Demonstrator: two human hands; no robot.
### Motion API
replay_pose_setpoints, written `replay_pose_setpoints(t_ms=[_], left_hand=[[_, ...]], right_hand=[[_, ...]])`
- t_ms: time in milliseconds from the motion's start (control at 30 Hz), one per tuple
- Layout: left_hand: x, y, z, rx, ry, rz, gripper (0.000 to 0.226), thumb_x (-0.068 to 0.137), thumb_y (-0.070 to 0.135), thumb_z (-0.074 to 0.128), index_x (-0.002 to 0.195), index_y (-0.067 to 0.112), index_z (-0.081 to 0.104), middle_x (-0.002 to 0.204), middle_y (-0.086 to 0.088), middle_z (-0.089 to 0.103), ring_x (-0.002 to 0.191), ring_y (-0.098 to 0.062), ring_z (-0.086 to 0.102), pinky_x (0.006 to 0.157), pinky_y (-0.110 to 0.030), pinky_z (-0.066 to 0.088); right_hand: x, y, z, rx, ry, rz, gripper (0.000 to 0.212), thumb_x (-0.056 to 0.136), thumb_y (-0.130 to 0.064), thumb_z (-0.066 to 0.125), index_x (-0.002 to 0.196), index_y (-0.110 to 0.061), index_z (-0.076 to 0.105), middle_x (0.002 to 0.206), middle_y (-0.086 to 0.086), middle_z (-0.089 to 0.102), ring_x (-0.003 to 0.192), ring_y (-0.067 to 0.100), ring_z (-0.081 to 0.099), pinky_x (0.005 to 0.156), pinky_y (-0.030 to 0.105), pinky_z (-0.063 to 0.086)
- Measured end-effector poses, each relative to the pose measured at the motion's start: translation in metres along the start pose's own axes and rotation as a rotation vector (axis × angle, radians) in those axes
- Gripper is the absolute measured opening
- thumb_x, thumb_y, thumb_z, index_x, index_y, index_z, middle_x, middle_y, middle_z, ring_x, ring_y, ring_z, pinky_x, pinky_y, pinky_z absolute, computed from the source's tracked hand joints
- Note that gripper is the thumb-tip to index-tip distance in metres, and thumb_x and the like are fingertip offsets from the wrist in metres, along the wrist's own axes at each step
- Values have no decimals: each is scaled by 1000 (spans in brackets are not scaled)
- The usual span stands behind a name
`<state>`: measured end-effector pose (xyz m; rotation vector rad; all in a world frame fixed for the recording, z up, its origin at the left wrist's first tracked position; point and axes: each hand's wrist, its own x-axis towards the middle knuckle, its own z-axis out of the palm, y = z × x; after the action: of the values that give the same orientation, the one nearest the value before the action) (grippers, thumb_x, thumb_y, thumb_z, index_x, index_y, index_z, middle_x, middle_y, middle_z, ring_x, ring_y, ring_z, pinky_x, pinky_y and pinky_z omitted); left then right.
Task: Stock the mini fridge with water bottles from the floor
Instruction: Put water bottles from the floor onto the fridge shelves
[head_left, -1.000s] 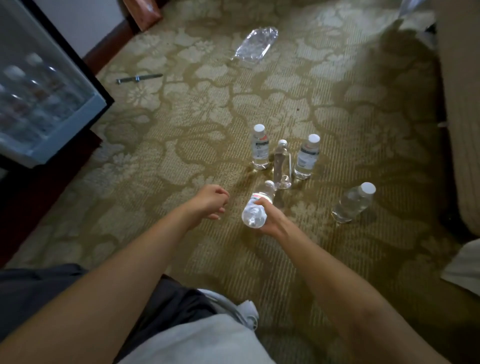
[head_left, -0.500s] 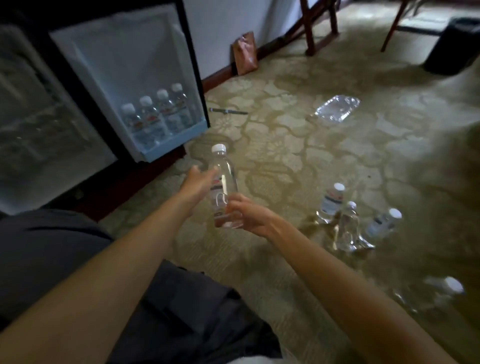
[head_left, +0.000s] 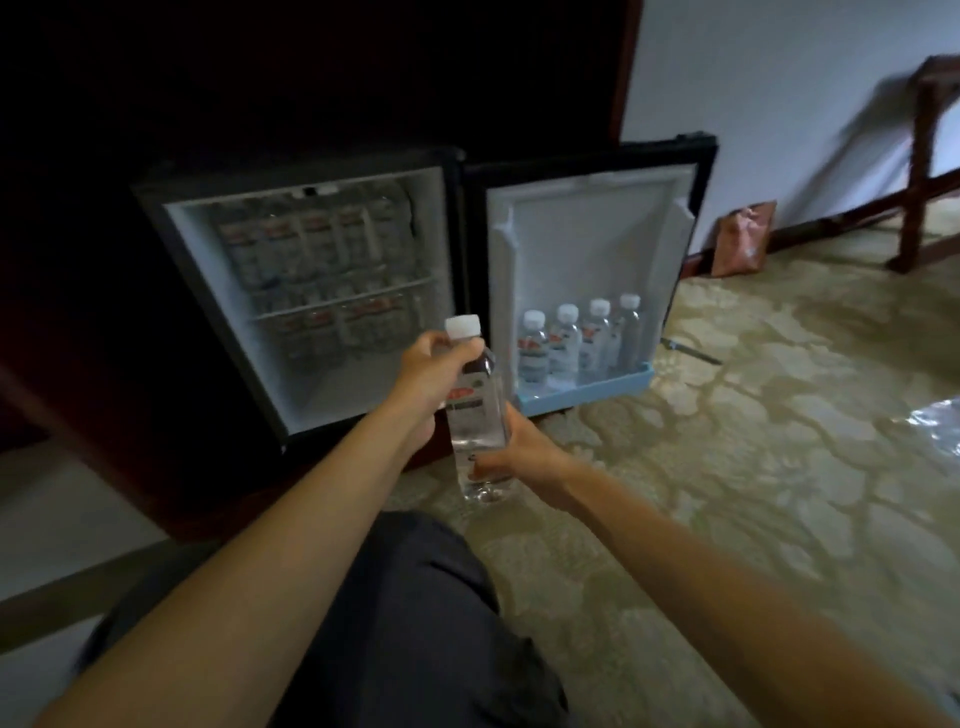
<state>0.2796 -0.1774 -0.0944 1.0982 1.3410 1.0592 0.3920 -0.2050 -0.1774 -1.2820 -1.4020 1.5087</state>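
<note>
A clear water bottle with a white cap stands upright in the air in front of the open mini fridge. My left hand grips its neck and shoulder. My right hand wraps its lower part from the right. Inside the fridge, rows of bottles fill the wire shelf and the space under it. The open door swings to the right, and its blue bottom rack carries several upright bottles.
Patterned carpet spreads to the right. A brown bag leans on the wall, wooden furniture legs stand beyond it, and crumpled plastic wrap lies at the right edge. My dark-trousered knee is below the hands.
The view swung from the bottles on the floor to the fridge. My right hand lifted one bottle, my left hand took hold of its top, and both hands now hold it.
</note>
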Motion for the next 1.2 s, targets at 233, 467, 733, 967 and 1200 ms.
replay_pose_setpoints(t_ms=[233,467,733,967,1200], left_hand=[[57,0,-81,95,114,97,20,84,16,66,97,11,52,86,5,55,76,-9,55,58,-19,42],[136,-23,-131,154,226,81,39,82,13,68,116,8,50,113,-3,58,106,-17,55,85,-29,42],[233,-75,-182,210,271,36,26,81,9,67,99,18,50,101,4,57,98,-12,54,73,-19,45],[299,-109,-199,255,341,24,35,86,9,62,119,14,53,120,-4,63,113,-19,57,99,-37,47],[339,-132,-211,275,482,64,23,89,13,56,112,11,60,111,-11,68,106,-26,62,95,-39,49]], right_hand=[[101,-23,63,-37,-31,-31,46,71,5,71,102,-23,52,101,4,61,92,15,61,74,22,52],[209,-7,119,-77,119,13,59,80,-12,70,127,-18,36,121,8,54,113,28,56,97,43,49],[327,27,141,-284,42,25,61,75,-17,73,124,-20,37,100,-9,53,100,16,60,61,14,46],[403,58,155,-253,13,35,65,79,-13,70,132,-24,35,107,-8,53,95,9,58,65,17,50],[447,75,166,-272,-43,-29,57,84,-8,65,134,-8,37,126,7,52,111,10,48,64,4,39]])
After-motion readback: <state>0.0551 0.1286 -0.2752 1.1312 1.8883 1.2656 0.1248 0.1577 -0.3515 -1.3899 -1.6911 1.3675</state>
